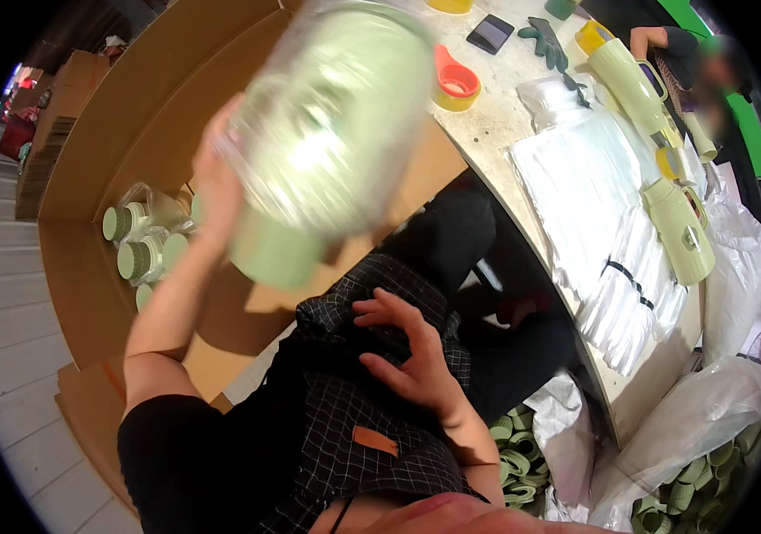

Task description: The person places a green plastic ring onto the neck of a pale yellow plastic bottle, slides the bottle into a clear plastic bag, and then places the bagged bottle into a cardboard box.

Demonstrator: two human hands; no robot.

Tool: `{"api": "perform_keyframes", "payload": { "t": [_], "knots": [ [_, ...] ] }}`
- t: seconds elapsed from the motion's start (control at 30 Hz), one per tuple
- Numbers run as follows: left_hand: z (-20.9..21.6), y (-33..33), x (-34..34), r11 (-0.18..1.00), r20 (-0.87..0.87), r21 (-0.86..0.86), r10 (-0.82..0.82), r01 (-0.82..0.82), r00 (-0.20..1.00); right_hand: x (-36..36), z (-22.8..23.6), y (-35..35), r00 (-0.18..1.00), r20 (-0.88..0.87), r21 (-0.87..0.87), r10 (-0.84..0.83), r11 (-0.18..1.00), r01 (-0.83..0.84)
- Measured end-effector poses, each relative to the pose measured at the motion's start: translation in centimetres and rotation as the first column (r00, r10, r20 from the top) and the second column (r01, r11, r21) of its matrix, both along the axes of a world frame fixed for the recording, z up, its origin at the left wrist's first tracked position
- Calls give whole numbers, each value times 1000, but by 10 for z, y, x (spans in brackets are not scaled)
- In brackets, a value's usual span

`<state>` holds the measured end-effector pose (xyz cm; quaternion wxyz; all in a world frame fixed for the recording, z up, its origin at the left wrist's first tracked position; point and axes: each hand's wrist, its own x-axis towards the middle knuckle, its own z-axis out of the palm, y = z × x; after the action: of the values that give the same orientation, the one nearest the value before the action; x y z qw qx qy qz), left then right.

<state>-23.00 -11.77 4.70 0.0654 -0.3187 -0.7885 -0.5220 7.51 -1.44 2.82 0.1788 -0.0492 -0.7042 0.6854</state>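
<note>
A large pale green flask [345,116] in a clear plastic bag is raised in front of me, blurred and tilted, its round green cap end [278,254] pointing down. My left hand [217,173] grips it from the left side; some of the fingers are hidden by the flask. Over my lap, against my black checked apron [336,392], my right hand [411,356] is held with fingers apart and nothing in it. Several bagged flasks [138,258] with pale green caps stand in the big cardboard box [87,294], beyond my left forearm.
On the worktable [478,138] to the right are an orange ring-shaped tool [457,80], a phone [490,34], a dark glove [544,40], stacked clear bags [576,178] and green flasks [678,231]. Sacks of green parts [518,454] stand below. Another person [665,44] is at the far right.
</note>
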Motion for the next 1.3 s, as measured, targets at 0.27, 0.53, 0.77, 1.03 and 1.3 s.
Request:
{"api": "perform_keyframes", "payload": {
  "t": [0.27,0.53,0.77,1.03,1.3],
  "knots": [
    [-62,20,-191,929,974,-64,-23,365,227,25,-58,-8,915,381,-161,-131,965,206],
    [-202,15,-268,817,857,-440,258,372,445,128,-19,159,225,381,326,-897,358,875],
    [-218,119,-289,659,651,-681,344,320,677,281,-16,428,-456,-202,412,-867,-497,764],
    [-88,139,-155,944,-206,-253,-267,212,942,135,-13,378,-74,-306,260,-949,-158,953],
    [6,216,169,377,-102,-308,-926,873,364,188,-22,191,220,-87,339,-972,179,924]
  ]
}}
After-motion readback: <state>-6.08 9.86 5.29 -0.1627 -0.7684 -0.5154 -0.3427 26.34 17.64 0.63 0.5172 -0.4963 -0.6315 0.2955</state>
